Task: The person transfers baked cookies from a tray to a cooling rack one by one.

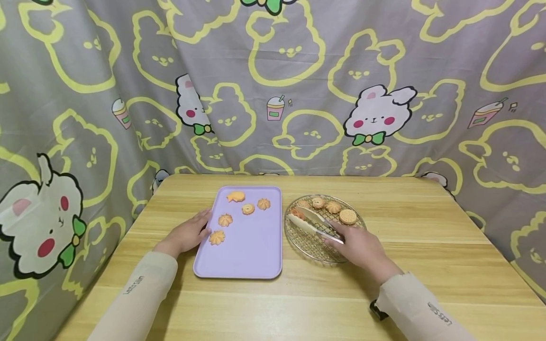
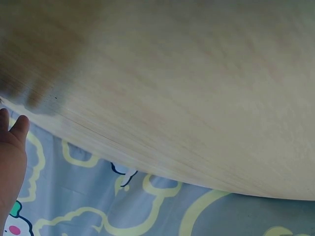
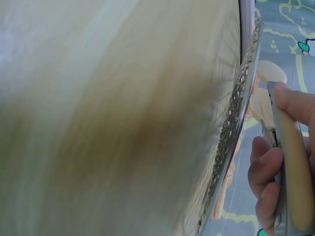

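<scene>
Tongs with cream tips are in the grasp of a person's right hand, fingers and thumb curled around the metal handles, over the right part of a wooden table. Their two tips lie on either side of a reddish-orange cookie at the left of a round wire rack; whether they pinch it cannot be told. Along the far part of the rack sit a pale cookie, a small ring-shaped cookie, a flower-shaped cookie and a round dotted cookie.

The left hand has its fingers extended, unclenched, against the left edge of a purple tray. The tray lies just left of the rack and carries five cookies: one fish-shaped, one small and round, three like flowers. Long pale sleeves cover both forearms. Behind the table hangs a gray curtain printed with yellow outlines and white rabbits.
</scene>
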{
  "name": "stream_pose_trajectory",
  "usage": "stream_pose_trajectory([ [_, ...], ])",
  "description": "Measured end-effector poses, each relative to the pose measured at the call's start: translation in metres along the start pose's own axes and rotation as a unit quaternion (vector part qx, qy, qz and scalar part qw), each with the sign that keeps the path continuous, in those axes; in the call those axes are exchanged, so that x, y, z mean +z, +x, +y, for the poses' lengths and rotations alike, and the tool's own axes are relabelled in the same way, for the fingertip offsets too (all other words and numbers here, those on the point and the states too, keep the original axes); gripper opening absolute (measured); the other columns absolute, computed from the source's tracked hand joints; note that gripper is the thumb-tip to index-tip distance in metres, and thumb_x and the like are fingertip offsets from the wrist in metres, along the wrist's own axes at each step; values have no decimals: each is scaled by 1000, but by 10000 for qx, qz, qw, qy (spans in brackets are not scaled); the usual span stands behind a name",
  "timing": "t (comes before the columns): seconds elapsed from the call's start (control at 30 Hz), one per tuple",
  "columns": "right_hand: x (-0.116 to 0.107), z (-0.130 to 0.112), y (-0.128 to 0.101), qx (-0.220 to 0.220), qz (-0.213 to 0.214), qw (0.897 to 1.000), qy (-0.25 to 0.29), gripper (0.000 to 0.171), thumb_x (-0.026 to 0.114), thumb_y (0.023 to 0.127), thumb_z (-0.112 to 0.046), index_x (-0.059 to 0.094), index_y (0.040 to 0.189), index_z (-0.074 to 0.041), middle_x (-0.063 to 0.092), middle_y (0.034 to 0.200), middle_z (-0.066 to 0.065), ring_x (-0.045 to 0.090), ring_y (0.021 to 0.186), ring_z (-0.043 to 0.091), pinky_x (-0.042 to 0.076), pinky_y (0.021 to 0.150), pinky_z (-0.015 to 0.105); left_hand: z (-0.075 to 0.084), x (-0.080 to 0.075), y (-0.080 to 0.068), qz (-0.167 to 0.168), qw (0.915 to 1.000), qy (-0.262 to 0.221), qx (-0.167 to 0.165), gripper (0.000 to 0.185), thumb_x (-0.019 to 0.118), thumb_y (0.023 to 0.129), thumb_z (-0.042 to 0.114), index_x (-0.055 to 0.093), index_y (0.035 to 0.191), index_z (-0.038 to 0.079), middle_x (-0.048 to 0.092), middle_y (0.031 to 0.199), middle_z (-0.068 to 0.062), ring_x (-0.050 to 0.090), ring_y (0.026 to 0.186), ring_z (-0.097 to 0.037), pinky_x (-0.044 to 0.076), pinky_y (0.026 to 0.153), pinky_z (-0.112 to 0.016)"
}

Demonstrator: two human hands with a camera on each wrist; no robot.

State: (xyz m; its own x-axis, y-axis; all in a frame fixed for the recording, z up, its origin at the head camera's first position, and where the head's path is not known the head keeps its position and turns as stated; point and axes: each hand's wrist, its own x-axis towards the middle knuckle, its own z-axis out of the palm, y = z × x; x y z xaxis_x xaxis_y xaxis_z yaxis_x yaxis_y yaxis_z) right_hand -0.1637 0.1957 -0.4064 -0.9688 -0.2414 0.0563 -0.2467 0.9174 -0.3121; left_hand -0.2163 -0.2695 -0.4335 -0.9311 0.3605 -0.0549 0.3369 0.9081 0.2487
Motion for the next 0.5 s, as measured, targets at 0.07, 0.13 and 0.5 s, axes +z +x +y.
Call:
stream_pose_trajectory([
  [0.07, 1, 1, 0, 1, 5, 10000, 12, 67, 60, 87, -55, 48, 142, -17, 60, 123, 22, 63, 91, 34, 48, 53, 42, 0, 0, 0, -18, 10000, -11, -17, 59, 44, 101, 28, 26, 148, -2, 23, 153, -21, 21, 139, -40, 23, 110, -52],
  [0.13, 1, 1, -1, 13, -3, 10000, 26, 67, 60, 87, -54, 49, 142, -17, 60, 124, 22, 63, 89, 33, 47, 51, 41, 1, -1, 0, -42, 10000, -18, -28, 60, 44, 101, 29, 26, 148, -3, 23, 153, -21, 21, 139, -40, 23, 110, -52],
  [0.5, 2, 3, -1, 32, 1, 10000, 18, 67, 61, 87, -55, 49, 141, -17, 63, 119, 21, 64, 86, 33, 49, 52, 43, 2, -1, -1, -58, 10000, -4, -28, 60, 44, 101, 28, 26, 148, -3, 23, 153, -21, 21, 139, -39, 23, 111, -51],
])
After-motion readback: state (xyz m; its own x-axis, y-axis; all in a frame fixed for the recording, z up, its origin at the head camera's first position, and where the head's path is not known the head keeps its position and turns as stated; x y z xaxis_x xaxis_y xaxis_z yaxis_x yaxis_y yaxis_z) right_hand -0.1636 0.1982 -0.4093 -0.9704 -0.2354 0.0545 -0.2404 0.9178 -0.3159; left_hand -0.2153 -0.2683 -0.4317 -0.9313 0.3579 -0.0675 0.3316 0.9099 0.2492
